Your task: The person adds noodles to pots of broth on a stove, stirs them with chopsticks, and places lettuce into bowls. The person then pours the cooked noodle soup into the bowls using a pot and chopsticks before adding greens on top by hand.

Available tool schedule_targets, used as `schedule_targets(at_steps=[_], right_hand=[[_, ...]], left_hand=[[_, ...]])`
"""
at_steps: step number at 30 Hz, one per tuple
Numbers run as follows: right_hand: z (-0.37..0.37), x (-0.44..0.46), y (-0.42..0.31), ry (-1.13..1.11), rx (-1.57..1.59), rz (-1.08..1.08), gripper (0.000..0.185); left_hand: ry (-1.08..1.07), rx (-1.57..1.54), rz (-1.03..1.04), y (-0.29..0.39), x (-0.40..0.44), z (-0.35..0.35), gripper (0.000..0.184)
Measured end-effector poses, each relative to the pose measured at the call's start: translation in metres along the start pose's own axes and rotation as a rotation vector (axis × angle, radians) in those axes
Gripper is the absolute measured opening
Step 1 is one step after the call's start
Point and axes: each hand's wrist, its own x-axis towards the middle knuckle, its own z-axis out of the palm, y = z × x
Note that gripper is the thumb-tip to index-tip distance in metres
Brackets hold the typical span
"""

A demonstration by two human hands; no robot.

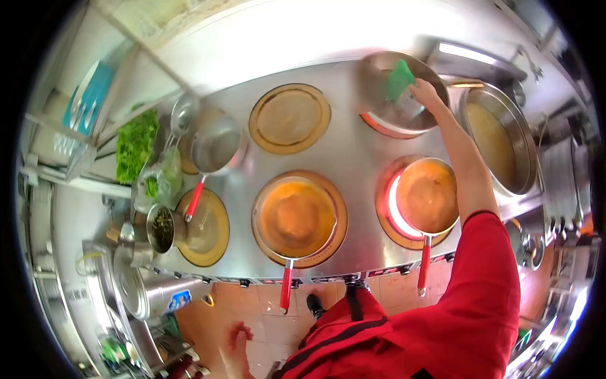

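We face a wide, smooth, shiny steel cooktop [355, 148] set with round, tan-rimmed burner plates. Its largest neighbour is a deep, oval-looking steel vessel [522, 151] of pale yellowish liquid at the right; next comes a broad, round-walled steel pot [371, 85] at the back, red glow under its rim. Nearer us stand two round metal saucepans with red handles, left [287, 281] and right [425, 259], both filled with glossy orange liquid. Their handles jut past the cooktop's front edge; a strip of steel between them leaves room to move. Our right hand [426, 93] is clamped on a small, bright green, blurred item [400, 79] above the pot's mouth. Our left hand [236, 344] hangs off the front edge, over tiled floor [268, 319], fingers loosely curled, apart from the thumb.
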Motion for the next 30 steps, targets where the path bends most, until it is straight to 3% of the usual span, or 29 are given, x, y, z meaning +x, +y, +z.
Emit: schedule_targets(at_steps=[2,3,6,7,8,9,10,11,13,16,19,22,25,28,29,30], right_hand=[[0.006,-0.020,0.004,-0.006,0.034,-0.072,0.041],[-0.053,0.037,0.029,0.046,-0.194,-0.226,0.039],[0.012,0.068,0.111,0.054,-0.299,-0.436,0.039],[0.004,0.084,0.109,-0.027,-0.398,-0.470,0.042],[-0.014,0.088,0.112,-0.068,-0.593,-0.417,0.044],[-0.027,0.055,0.047,-0.161,-0.546,-0.201,0.046],[-0.039,0.054,0.045,-0.164,-0.460,-0.357,0.044],[-0.042,0.071,0.068,0.043,-0.473,-0.524,0.030],[-0.062,0.037,0.000,-0.026,-0.263,-0.381,0.028],[-0.084,-0.037,-0.119,-0.070,-0.102,-0.430,0.026],[-0.090,-0.146,-0.250,-0.260,0.147,-0.483,0.022],[-0.075,-0.216,-0.342,-0.411,-0.060,-0.389,0.021],[-0.024,-0.294,-0.407,-0.399,0.127,-0.475,0.020],[0.047,-0.380,-0.493,-0.532,0.259,-0.461,0.022],[0.073,-0.408,-0.528,-0.598,0.133,-0.508,0.023],[0.103,-0.438,-0.564,-0.672,0.001,-0.566,0.024]], left_hand=[[0.062,0.103,-0.031,0.021,-0.014,0.002,0.020],[0.003,-0.079,-0.047,-0.020,0.019,0.052,0.019],[0.016,-0.001,-0.092,0.007,0.011,0.023,0.020],[0.007,0.007,-0.067,0.006,0.015,0.024,0.021],[-0.011,0.011,-0.040,-0.002,0.017,0.024,0.022],[-0.031,-0.041,-0.042,-0.005,0.015,0.013,0.023],[-0.077,-0.098,-0.029,-0.010,0.016,0.007,0.024],[-0.079,-0.096,-0.017,-0.015,0.016,0.000,0.024],[-0.101,-0.071,0.017,-0.021,0.013,-0.022,0.025],[-0.092,-0.127,0.028,-0.044,0.007,-0.060,0.025],[-0.132,-0.151,0.065,-0.074,0.007,-0.108,0.025],[-0.185,-0.145,0.151,-0.108,0.016,-0.173,0.025],[-0.134,0.066,0.101,-0.118,0.017,-0.247,0.024],[-0.116,0.006,0.163,-0.168,0.030,-0.310,0.025],[-0.124,-0.193,0.190,-0.192,0.040,-0.325,0.027],[-0.114,-0.146,0.239,-0.193,0.044,-0.342,0.025]])
